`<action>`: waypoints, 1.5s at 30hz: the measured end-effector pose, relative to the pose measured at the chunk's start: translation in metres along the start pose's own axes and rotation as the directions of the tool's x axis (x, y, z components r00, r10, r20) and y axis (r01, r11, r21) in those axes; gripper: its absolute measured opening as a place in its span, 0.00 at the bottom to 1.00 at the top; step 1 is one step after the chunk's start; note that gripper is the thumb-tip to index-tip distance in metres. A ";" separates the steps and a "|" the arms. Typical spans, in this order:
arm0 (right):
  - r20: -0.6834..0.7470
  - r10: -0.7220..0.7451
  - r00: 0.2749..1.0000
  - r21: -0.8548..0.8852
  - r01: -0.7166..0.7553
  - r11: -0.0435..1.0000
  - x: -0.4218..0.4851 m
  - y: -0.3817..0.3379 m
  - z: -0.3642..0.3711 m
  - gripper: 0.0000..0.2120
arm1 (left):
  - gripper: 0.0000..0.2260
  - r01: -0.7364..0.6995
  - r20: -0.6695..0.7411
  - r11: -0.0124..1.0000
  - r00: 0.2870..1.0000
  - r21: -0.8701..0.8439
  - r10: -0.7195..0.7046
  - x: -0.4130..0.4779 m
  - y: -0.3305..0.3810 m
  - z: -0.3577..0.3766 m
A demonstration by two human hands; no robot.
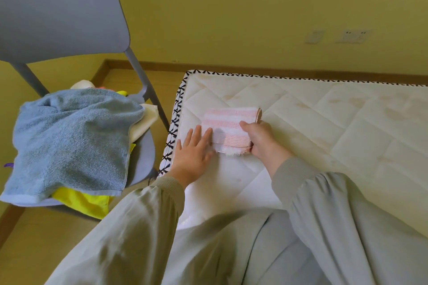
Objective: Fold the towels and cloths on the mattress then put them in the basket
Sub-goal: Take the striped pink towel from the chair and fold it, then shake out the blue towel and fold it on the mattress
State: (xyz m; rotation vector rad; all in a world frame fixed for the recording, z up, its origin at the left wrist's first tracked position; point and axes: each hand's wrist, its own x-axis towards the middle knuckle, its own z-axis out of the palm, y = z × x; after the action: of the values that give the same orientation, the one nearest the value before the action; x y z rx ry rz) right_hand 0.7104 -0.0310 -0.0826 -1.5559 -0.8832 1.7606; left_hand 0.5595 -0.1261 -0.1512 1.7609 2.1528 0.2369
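1. The striped pink-and-white cloth point(229, 122) lay on the mattress point(324, 122), close to its near left corner. It was already folded down to a small thick rectangle, with a frayed edge showing on its near side
2. The left hand point(192, 152) lay flat with its fingers straight and a little spread. The fingertips pressed on the left edge of the cloth, and the hand had hold of nothing
3. The right hand point(259, 139) gripped the right end of the cloth, thumb on top and fingers curled round the edge
4. Judged from that, the folding of this one cloth looked finished or nearly so. A last smoothing and the carry to the basket seemed to be all that was left for it
5. No basket was in view, so whether anything had gone into it could not be told
6. On the grey chair point(58, 14), left of the mattress, sat an unfolded heap. A blue towel point(69, 136) lay on top, a yellow cloth point(85, 203) showed under its near edge, and a cream cloth point(146, 120) showed at its right. A few more pieces on the far side were too hidden to name
7. That heap looked like work not yet done, so the task as a whole seemed far from complete
8. No brand, label or writing could be read anywhere. The mattress edge carried only a black crossed pattern, and the wall plates point(354, 36) on the far wall were blurred and showed no lettering
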 end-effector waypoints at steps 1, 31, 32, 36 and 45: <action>-0.071 -0.044 0.997 -0.036 0.041 0.999 0.006 -0.009 -0.008 0.08 | 0.26 0.006 0.001 1.000 1.000 0.000 -0.006 0.007 0.010 0.003; 0.250 -0.669 0.700 -0.966 0.222 -0.129 0.124 0.009 -0.140 0.35 | 0.28 -0.031 -0.118 0.973 0.991 0.228 0.060 0.101 0.095 0.067; 0.258 -0.659 0.707 -0.965 0.220 -0.142 0.123 0.013 -0.138 0.35 | 0.28 -0.032 -0.115 0.973 0.992 0.228 0.059 0.101 0.095 0.067; 0.221 -0.577 0.786 -0.974 0.148 -0.172 0.125 0.022 -0.130 0.33 | 0.28 -0.029 -0.094 0.974 0.994 0.227 0.052 0.101 0.094 0.067; 0.256 -0.525 0.812 -0.967 0.215 -0.138 0.083 0.019 -0.092 0.32 | 0.32 -0.076 0.014 0.969 0.997 0.236 0.075 0.090 0.072 0.038</action>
State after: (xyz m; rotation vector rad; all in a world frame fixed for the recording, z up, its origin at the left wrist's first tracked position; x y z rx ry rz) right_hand 0.7915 0.0325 -0.1540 -1.7907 -2.5346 0.1359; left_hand 0.6240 -0.0269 -0.1760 1.9716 2.1887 -0.0077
